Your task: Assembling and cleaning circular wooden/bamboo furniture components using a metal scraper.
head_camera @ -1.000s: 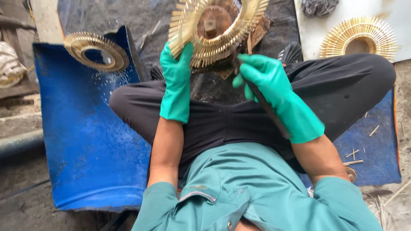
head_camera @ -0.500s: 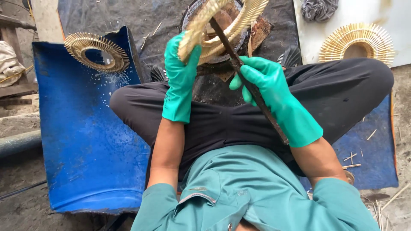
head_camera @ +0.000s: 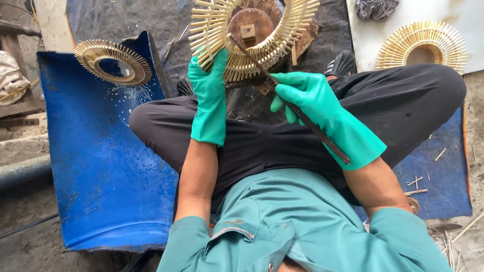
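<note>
Cross-legged on the ground, gloved hands working a bamboo ring.

A blue plastic sheet lies curled on the concrete at left, a finished ring on its upper edge. The left hand grips the rim of the bamboo-stick ring; the right hand is closed round a dark thin blade reaching the ring's wooden hub. Another ring rests on a white board at far right.

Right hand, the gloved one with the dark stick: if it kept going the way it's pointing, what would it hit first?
The right hand points up-left along the dark stick. It would first meet the round wooden block inside the bamboo ring, probably; depth is unclear.
</note>
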